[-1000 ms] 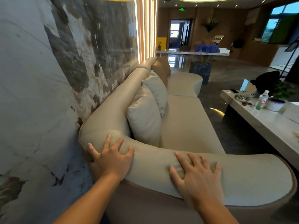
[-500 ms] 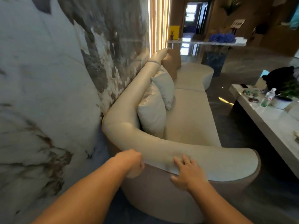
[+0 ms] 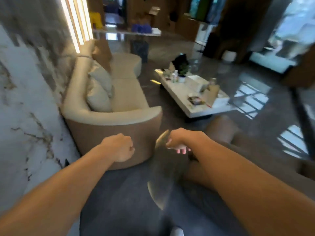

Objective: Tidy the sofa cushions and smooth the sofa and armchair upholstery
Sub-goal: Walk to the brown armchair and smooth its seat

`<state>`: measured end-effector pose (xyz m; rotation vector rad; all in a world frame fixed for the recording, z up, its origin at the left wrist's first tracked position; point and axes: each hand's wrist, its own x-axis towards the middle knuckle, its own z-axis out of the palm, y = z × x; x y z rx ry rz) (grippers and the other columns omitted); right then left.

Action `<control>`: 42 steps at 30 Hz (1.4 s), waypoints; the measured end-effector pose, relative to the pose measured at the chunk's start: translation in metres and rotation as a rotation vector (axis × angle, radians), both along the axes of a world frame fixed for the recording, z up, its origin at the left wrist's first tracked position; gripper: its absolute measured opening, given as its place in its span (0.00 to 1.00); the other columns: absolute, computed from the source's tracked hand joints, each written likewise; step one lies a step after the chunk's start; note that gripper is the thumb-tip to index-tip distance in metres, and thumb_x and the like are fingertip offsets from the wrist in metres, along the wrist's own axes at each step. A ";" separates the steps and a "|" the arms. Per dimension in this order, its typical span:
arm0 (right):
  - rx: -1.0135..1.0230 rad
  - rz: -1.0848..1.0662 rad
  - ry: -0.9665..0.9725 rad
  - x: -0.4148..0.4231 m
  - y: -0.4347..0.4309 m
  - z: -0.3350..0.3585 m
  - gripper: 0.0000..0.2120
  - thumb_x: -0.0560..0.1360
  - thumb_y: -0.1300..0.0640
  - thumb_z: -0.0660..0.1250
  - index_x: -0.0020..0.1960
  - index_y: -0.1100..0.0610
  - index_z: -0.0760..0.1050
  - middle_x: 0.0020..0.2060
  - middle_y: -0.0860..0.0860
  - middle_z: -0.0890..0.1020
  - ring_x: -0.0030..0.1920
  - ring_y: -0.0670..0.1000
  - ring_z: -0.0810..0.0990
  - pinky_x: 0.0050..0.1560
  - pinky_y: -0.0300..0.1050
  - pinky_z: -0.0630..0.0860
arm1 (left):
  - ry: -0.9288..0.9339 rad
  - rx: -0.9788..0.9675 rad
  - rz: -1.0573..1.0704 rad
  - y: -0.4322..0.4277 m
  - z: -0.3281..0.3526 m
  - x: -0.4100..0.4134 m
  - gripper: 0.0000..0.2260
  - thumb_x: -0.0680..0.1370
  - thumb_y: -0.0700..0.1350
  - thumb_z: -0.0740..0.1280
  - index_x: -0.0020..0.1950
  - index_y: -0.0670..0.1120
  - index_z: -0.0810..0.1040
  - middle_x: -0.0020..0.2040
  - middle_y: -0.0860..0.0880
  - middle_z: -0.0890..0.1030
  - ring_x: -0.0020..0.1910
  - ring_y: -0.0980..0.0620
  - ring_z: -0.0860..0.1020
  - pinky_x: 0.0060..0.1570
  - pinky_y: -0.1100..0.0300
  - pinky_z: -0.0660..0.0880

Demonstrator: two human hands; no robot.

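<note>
A long cream sofa (image 3: 126,96) stands along the marble wall at the left, seen from its near end, with a curved cream armrest over a tan outer side. Two cream cushions (image 3: 98,89) lean against its back, and a tan cushion (image 3: 102,51) sits farther along. My left hand (image 3: 119,147) hangs curled in a loose fist in front of the sofa's tan end, holding nothing. My right hand (image 3: 177,142) hangs beside it with fingers pointing down and slightly apart, blurred, holding nothing. Neither hand touches the sofa.
A low white coffee table (image 3: 187,92) with a bottle, a small plant and papers stands right of the sofa. A brown rounded seat (image 3: 221,128), blurred, lies behind my right arm. Dark glossy floor (image 3: 122,201) spreads below. The marble wall (image 3: 25,99) runs at left.
Both hands came off the sofa's armrest, where they had lain flat, and dropped. The view has pulled back from the sofa and swung right.
</note>
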<state>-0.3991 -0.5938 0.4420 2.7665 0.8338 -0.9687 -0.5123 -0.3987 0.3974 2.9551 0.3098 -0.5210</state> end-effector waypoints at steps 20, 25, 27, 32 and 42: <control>0.011 -0.647 -0.120 -0.128 -0.555 0.013 0.25 0.78 0.48 0.60 0.74 0.52 0.67 0.68 0.57 0.73 0.64 0.59 0.74 0.60 0.52 0.74 | -0.060 -0.045 -0.515 -0.487 0.049 0.016 0.10 0.80 0.53 0.59 0.55 0.51 0.75 0.55 0.47 0.76 0.50 0.44 0.75 0.50 0.47 0.76; 0.085 -0.820 -0.219 -0.113 -0.636 -0.017 0.32 0.78 0.41 0.59 0.78 0.46 0.53 0.74 0.58 0.64 0.69 0.65 0.67 0.63 0.63 0.72 | -0.218 0.011 -0.557 -0.578 0.028 0.033 0.23 0.80 0.56 0.58 0.73 0.49 0.62 0.71 0.44 0.66 0.66 0.40 0.65 0.59 0.43 0.70; 0.099 -0.845 -0.300 -0.092 -0.648 -0.028 0.32 0.78 0.36 0.55 0.78 0.40 0.49 0.76 0.55 0.60 0.72 0.66 0.62 0.65 0.67 0.68 | -0.217 0.014 -0.571 -0.600 0.016 0.048 0.25 0.80 0.59 0.56 0.75 0.50 0.60 0.74 0.44 0.63 0.68 0.39 0.63 0.61 0.43 0.68; 0.187 -0.861 -0.306 -0.018 -0.660 -0.067 0.31 0.74 0.28 0.46 0.75 0.35 0.54 0.75 0.50 0.63 0.73 0.61 0.60 0.65 0.74 0.58 | -0.078 0.023 -0.558 -0.621 -0.015 0.127 0.34 0.76 0.70 0.48 0.77 0.53 0.60 0.76 0.46 0.63 0.72 0.40 0.62 0.68 0.41 0.61; 0.214 -0.974 -0.048 0.063 -0.707 -0.132 0.34 0.68 0.26 0.45 0.71 0.34 0.66 0.74 0.45 0.68 0.71 0.57 0.67 0.67 0.64 0.63 | 0.308 -0.055 -0.420 -0.675 -0.074 0.238 0.41 0.61 0.83 0.46 0.71 0.69 0.63 0.75 0.47 0.63 0.70 0.37 0.62 0.65 0.41 0.60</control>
